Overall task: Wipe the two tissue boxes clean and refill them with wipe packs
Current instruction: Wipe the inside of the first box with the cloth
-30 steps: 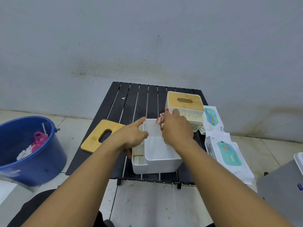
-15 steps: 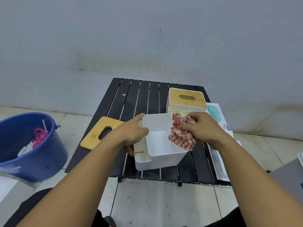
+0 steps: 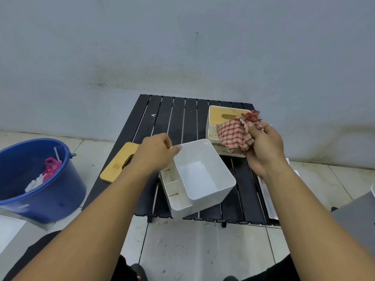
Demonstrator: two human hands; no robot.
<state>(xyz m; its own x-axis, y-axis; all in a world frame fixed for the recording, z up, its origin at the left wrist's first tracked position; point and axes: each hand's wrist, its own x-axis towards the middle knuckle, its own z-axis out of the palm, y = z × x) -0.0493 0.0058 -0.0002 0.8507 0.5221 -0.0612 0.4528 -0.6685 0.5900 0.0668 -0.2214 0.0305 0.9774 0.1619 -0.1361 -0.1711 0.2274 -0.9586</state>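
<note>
**Foreground.** The open tissue box (image 3: 200,179), lid off, sits skewed at the front edge of the table (image 3: 178,118), with its near corner at or just over the ends of the slats. My left hand (image 3: 156,154) grips the far-left rim, fingers curled at the wall, steadying it. The main well looks white and bare. The narrow side compartments beside it show brownish stains.

**Middle.** My right hand (image 3: 265,153), raised clear of the box, pinches a bunched red-checked cloth (image 3: 236,134) between thumb and fingers. I judge the step to be readying the cloth to wipe the interior. To do it well, I should present a clean fold and press into the stained compartments and corners. I should also hold the rim firmly so the box cannot slide off the front edge.

**Margins.** The loose bamboo lid (image 3: 119,161) lies at the left edge. A wipe pack (image 3: 267,191) lies along the right edge, partly hidden by my forearm. Open slats lie behind the box and toward the left rear.

**Background.** The second tissue box (image 3: 225,118), lid on and its side speckled, stands at the right rear behind the cloth. A blue bucket (image 3: 40,179) stands on the floor to the left.
</note>
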